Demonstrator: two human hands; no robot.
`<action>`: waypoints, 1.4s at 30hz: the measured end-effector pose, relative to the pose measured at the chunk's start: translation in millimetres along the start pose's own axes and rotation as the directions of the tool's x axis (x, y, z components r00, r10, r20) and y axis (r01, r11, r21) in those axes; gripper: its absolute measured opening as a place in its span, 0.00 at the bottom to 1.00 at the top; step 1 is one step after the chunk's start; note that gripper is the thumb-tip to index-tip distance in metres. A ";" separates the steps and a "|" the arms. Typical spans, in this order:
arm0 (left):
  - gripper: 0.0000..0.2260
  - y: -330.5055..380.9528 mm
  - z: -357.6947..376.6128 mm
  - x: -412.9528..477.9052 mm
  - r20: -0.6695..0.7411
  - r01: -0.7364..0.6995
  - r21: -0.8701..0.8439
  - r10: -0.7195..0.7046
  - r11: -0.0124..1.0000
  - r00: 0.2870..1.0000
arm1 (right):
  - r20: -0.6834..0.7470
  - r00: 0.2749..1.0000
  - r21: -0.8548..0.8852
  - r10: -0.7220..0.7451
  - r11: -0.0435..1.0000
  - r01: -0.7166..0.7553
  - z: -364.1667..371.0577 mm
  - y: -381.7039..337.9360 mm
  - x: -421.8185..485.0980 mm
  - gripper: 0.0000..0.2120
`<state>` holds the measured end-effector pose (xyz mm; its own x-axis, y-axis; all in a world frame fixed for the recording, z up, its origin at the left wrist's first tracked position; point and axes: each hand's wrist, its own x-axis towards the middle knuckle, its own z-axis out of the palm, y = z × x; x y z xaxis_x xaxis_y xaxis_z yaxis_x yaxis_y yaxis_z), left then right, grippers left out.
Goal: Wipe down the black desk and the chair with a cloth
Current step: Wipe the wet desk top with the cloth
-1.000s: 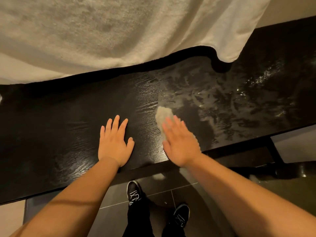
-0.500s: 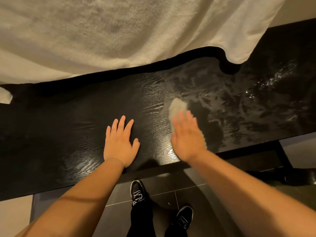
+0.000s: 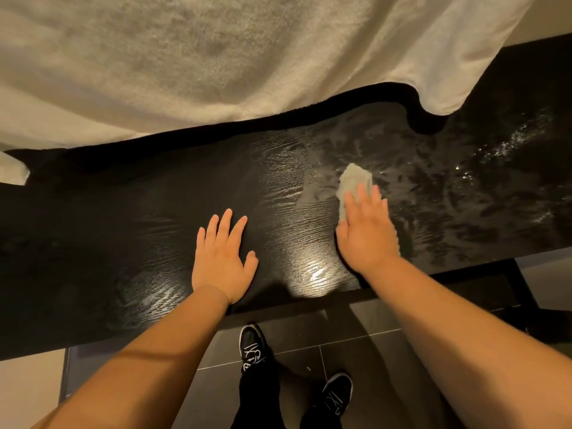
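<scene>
desk: black wood-grain desk (image 3: pixel 123 243) spans mid-frame, wet streaks at right | right hand (image 3: pixel 366 233): flat, fingers straight, pressing pale cloth (image 3: pixel 353 181) on desk, right of centre | left hand (image 3: pixel 221 261): flat, splayed, centre | white towel (image 3: pixel 216 57) along top (overhanging desk) | dark tiled floor (image 3: pixel 356 351) below

The black tabletop (image 3: pixel 123 230) has a glossy wood grain, with wet streaks and droplets across its right part. A small, pale, crumpled cloth (image 3: pixel 354 184) lies at the streaks' left edge, pressed under the right hand (image 3: pixel 366 233).
</scene>
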<state>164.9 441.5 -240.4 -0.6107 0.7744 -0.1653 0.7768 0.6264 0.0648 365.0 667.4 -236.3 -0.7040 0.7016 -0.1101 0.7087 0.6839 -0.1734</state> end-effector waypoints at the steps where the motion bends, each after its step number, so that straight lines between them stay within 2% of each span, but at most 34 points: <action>1: 0.33 -0.1 -0.2 -0.2 -0.001 0.000 -0.001 0.000 1.000 1.000 | 0.002 0.999 0.007 -0.036 0.999 0.036 2.8 -17.7 -3.8 0.31; 3: 0.33 0.1 -0.4 -0.3 -0.001 -0.001 -0.004 0.001 1.000 1.000 | 0.041 0.979 0.001 -0.198 0.980 0.198 12.4 -48.9 -14.6 0.31; 6: 0.33 0.1 0.0 0.4 -0.004 0.003 -0.004 -0.003 1.000 1.000 | 0.138 0.879 0.031 -0.456 0.889 0.457 18.0 -59.4 -25.3 0.31; 8: 0.33 0.1 -0.1 0.7 -0.004 0.001 0.002 -0.001 1.000 1.000 | 0.142 0.837 0.030 -0.529 0.847 0.530 10.3 -40.9 -14.3 0.31; 10: 0.33 -0.5 -0.7 0.6 -0.006 -0.001 -0.003 0.001 1.000 1.000 | 0.086 0.900 -0.019 -0.428 0.902 0.431 1.4 -12.1 8.0 0.30; 12: 0.33 -0.8 -0.8 0.7 -0.012 -0.002 -0.008 0.001 1.000 1.000 | 0.028 0.980 -0.036 -0.199 0.979 0.200 -7.8 18.7 31.5 0.30; 14: 0.33 -0.8 -0.1 1.6 -0.010 -0.002 -0.006 0.002 1.000 1.000 | 0.031 0.999 -0.028 -0.033 0.999 0.033 -11.7 31.1 40.8 0.30; 16: 0.33 -0.8 0.7 2.1 -0.006 -0.003 -0.007 0.003 1.000 1.000 | 0.016 1.000 0.004 0.003 1.000 -0.004 -6.3 17.4 38.0 0.30; 17: 0.33 -1.2 1.1 2.3 -0.006 -0.002 -0.007 0.002 1.000 1.000 | 0.003 0.999 -0.004 -0.039 0.999 0.039 -3.2 2.5 32.1 0.29; 19: 0.34 -1.4 0.8 2.5 -0.004 -0.001 -0.013 0.001 1.000 1.000 | 0.008 0.972 0.000 -0.236 0.972 0.236 9.6 -30.7 15.7 0.28; 21: 0.34 -1.2 0.0 2.9 0.000 -0.001 -0.019 0.001 1.000 1.000 | 0.059 0.897 0.030 -0.438 0.899 0.437 22.0 -54.0 -1.5 0.29; 24: 0.34 -1.5 -0.7 3.7 0.010 0.000 -0.028 0.000 1.000 1.000 | 0.126 0.805 0.060 -0.579 0.815 0.577 18.0 -49.0 2.2 0.29; 26: 0.34 -1.6 -0.2 3.9 0.002 0.001 -0.039 -0.001 0.999 1.000 | 0.090 0.853 0.007 -0.515 0.856 0.516 12.3 -27.3 19.6 0.28; 29: 0.34 -1.3 0.9 3.9 -0.023 0.045 -0.055 -0.047 0.997 0.999 | 0.031 0.982 -0.006 -0.187 0.982 0.187 2.2 5.4 44.8 0.27; 31: 0.35 -1.3 1.1 4.7 -0.027 0.071 -0.048 -0.072 0.996 0.997 | 0.000 1.000 0.034 -0.018 0.999 0.018 -0.6 4.7 49.1 0.28; 32: 0.35 -1.1 1.1 4.9 -0.026 0.074 -0.048 -0.075 0.996 0.997 | -0.011 1.000 0.051 0.014 0.999 -0.014 -0.7 -3.6 47.2 0.27; 33: 0.35 -1.2 1.0 4.8 -0.025 0.074 -0.051 -0.076 0.996 0.997 | -0.008 1.000 0.053 -0.003 0.999 0.003 1.0 -14.1 42.8 0.27; 35: 0.35 -1.0 0.2 4.5 -0.022 0.076 -0.060 -0.077 0.995 0.997 | 0.027 0.983 0.037 -0.179 0.983 0.178 7.4 -39.0 27.1 0.28; 38: 0.35 0.8 -0.5 3.5 -0.006 0.091 -0.067 -0.091 0.994 0.996 | 0.139 0.877 0.127 -0.460 0.886 0.445 15.5 -60.7 0.5 0.27; 40: 0.36 1.8 -3.5 3.2 0.002 0.097 -0.075 -0.097 0.992 0.995 | 0.178 0.825 0.137 -0.536 0.844 0.519 11.2 -57.4 0.4 0.27; 42: 0.36 3.0 -7.0 6.1 0.010 0.098 -0.101 -0.098 0.990 0.995 | 0.159 0.833 0.076 -0.530 0.848 0.525 3.1 -44.6 15.1 0.27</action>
<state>162.4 448.8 -234.3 -0.6822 0.7084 -0.1811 0.6935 0.7053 0.1470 322.7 646.9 -233.3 -0.9694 0.1901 -0.1551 0.2276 0.9329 -0.2792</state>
